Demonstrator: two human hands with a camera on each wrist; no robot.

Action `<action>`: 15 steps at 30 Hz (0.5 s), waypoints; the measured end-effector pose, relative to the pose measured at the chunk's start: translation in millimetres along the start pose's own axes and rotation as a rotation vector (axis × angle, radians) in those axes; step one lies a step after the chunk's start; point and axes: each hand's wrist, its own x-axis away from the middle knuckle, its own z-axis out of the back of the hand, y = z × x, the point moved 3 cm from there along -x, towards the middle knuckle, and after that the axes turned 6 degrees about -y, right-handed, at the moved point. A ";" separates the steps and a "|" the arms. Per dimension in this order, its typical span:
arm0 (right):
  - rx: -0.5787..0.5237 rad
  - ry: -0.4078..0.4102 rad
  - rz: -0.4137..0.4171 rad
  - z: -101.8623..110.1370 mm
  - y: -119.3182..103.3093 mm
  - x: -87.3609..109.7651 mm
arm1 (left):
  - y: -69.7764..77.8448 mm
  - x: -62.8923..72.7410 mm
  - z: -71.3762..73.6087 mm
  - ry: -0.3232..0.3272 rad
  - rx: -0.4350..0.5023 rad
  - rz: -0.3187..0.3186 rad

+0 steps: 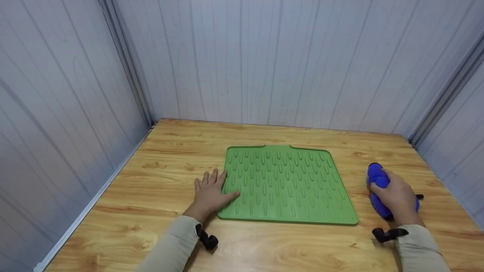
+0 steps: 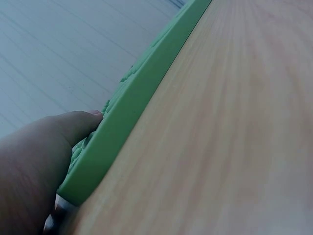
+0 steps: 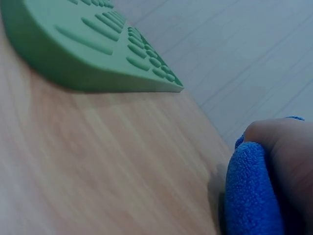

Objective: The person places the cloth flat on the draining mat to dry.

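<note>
Blue cloth [image 1: 376, 175] near right edge of surface [image 1: 283, 245]: I judge it light, soft, best taken mid-bundle, where right hand [image 1: 399, 194] grips it; left hand [image 1: 211, 194] spread across left edge of mid-surface mat [image 1: 283, 185].

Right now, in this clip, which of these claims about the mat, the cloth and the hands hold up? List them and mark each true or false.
1. The right hand grips a blue cloth. True.
2. The green mat lies on the wooden table. True.
3. The blue cloth lies on top of the green mat. False: it is to the right of the mat, apart from it.
4. The left hand is clear of the green mat. False: its thumb touches the mat.
5. The mat's ridges face upward. True.
</note>
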 end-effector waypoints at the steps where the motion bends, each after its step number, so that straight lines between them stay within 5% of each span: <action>1: -0.006 0.005 -0.004 1.1 -0.7 0.4 | -0.1 0.1 -0.1 0.001 0.001 -0.001; 15: -0.048 0.065 0.028 12.6 -12.2 3.2 | -1.5 -0.9 -1.2 0.001 -0.012 -0.002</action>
